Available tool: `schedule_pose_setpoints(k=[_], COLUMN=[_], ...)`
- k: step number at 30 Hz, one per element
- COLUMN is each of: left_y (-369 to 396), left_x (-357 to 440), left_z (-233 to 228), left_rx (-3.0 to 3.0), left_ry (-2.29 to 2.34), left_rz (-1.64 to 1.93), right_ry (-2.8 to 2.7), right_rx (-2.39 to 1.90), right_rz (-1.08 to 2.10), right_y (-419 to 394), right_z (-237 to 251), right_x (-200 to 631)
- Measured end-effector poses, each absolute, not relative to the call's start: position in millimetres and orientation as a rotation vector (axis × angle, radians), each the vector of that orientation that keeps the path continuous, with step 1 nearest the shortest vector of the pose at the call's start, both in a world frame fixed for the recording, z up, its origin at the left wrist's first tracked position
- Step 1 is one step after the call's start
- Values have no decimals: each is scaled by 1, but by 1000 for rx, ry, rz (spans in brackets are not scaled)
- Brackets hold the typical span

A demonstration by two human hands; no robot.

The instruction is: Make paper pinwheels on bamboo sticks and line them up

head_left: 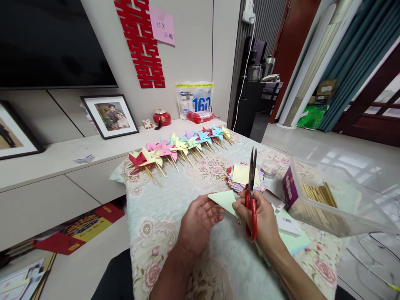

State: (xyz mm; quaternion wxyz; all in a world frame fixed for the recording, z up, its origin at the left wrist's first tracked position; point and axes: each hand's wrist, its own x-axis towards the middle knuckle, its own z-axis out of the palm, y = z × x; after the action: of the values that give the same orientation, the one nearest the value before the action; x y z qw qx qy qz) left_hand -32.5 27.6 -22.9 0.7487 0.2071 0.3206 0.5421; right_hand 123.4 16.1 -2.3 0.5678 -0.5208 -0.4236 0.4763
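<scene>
My left hand (197, 223) and my right hand (264, 218) together pinch a folded pale green paper square (225, 201) above a table with a floral cloth (162, 216). The right hand also holds red-handled scissors (251, 187), blades closed and pointing up. Behind the scissors lies a stack of coloured paper squares (242, 176). A row of finished paper pinwheels on wooden sticks (179, 148) runs across the far side of the table.
A clear plastic box (337, 200) holding wooden sticks and a purple carton (290, 189) stands at the right. A small round container (269, 168) sits beside the paper stack. Framed photos, a red pot and a wipes pack rest on the cabinet behind.
</scene>
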Motion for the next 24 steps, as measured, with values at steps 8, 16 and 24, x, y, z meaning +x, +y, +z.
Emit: schedule_pose_setpoints(k=[8, 16, 24], left_y=[24, 36, 41], left_x=[-29, -46, -55], left_z=[-29, -32, -21], left_rx=[562, 231, -57], left_ry=[763, 631, 533], left_rz=[1252, 1397, 1544], right_ry=[-1101, -1188, -1538], right_rx=[-1213, -1123, -858], right_rz=[1117, 1353, 1641], right_y=[12, 4, -25], right_z=[-10, -11, -2], right_x=[113, 121, 141])
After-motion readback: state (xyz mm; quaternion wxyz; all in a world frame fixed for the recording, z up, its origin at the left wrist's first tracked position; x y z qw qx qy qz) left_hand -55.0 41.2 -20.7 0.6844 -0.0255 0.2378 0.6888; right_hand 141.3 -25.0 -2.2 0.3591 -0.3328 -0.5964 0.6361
